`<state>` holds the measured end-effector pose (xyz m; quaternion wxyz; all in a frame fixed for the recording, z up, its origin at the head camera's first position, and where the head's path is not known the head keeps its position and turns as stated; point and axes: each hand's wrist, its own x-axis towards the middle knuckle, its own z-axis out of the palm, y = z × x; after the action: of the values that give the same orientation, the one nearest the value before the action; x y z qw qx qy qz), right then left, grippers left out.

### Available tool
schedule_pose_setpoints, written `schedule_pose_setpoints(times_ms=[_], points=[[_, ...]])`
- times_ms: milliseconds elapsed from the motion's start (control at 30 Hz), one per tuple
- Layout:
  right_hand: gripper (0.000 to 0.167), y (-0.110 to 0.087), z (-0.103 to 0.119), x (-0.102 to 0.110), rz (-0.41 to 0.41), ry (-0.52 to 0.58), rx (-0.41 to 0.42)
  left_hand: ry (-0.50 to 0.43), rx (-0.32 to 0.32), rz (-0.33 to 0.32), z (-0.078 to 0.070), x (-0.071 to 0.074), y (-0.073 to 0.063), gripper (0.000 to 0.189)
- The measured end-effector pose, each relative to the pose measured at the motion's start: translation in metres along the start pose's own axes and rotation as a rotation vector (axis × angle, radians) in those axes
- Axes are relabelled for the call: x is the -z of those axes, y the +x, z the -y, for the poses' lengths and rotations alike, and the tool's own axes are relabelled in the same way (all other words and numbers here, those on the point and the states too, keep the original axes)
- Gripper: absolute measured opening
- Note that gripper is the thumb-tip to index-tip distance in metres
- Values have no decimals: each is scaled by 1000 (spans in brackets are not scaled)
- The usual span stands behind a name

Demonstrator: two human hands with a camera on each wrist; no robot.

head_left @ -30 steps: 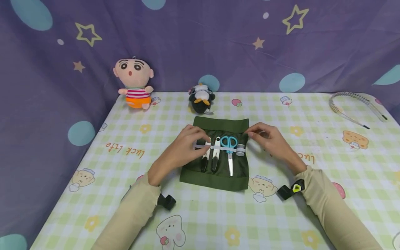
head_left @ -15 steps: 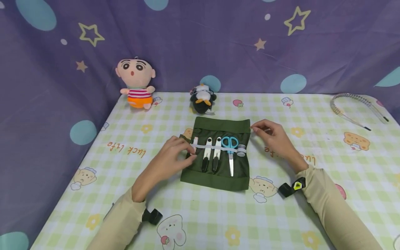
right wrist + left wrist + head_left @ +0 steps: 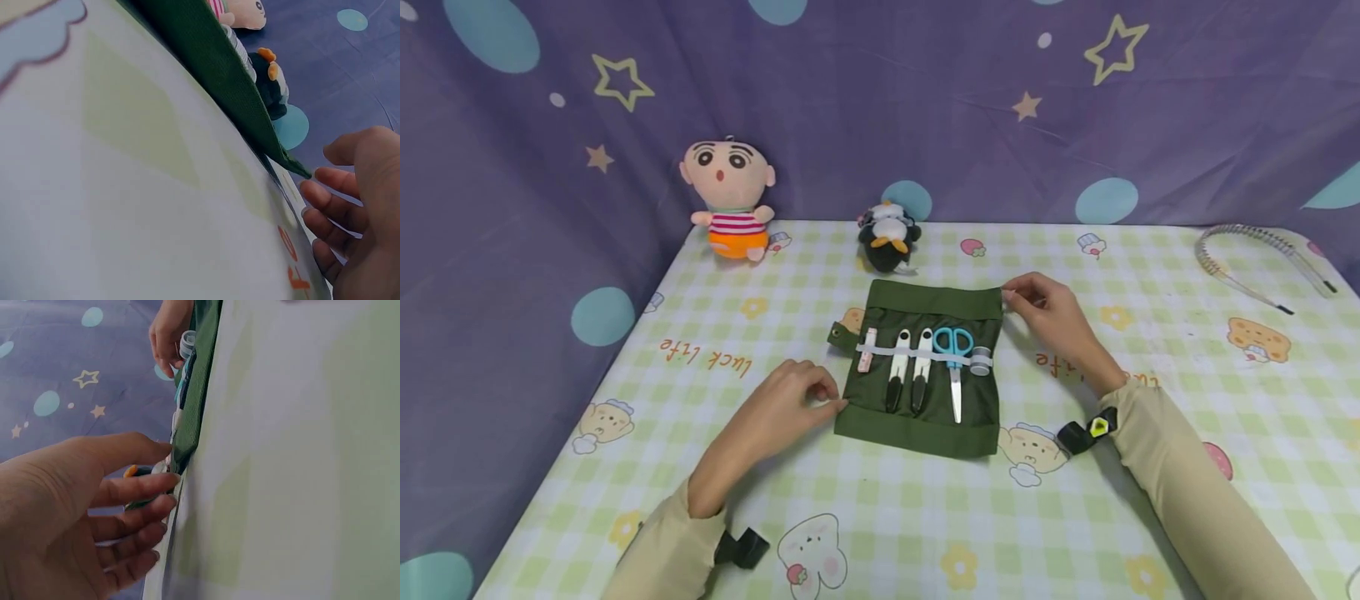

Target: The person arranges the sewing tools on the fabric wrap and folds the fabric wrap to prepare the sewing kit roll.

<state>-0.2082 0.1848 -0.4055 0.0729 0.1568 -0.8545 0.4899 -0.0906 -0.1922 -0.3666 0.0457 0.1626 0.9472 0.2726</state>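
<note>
A dark green fabric tool roll (image 3: pixel 917 439) lies spread on the table. Under its white elastic band sit a small pink-and-white stick (image 3: pixel 867 352), two white-and-black slim tools (image 3: pixel 898 371), blue-handled scissors (image 3: pixel 953 343) and a grey thread spool (image 3: pixel 980 362). My left hand (image 3: pixel 782 410) is at the roll's left edge near the lower corner; in the left wrist view its thumb and forefinger stand apart beside the fabric (image 3: pixel 199 394). At the upper right corner is my right hand (image 3: pixel 1047 318). Its fingertips touch the corner or nearly so, thumb apart, in the right wrist view.
A snap tab (image 3: pixel 842 336) sticks out from the roll's left side. Behind stand a plush doll (image 3: pixel 730 200) and a penguin toy (image 3: pixel 887 237). A headband (image 3: pixel 1240 242) lies at the far right on the checked tablecloth (image 3: pixel 910 525). A purple curtain (image 3: pixel 850 92) hangs at the back.
My left hand has come off the pink-and-white stick and drawn back down to the roll's lower left edge, uncovering the stick and tab. The right hand has slid up to the top right corner.
</note>
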Motion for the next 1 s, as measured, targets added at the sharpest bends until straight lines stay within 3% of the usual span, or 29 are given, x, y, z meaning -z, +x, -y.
schedule_pose_setpoints(times_ms=[333,567,1000], points=[[25,10,0,-2,32,-30,-30,-150,44,110,-3,1,-10,17],[25,15,2,-5,75,-33,-44,-142,96,125,-7,0,-12,16],[18,19,3,-7,74,-61,-41,-130,56,118,-8,-3,-13,21]])
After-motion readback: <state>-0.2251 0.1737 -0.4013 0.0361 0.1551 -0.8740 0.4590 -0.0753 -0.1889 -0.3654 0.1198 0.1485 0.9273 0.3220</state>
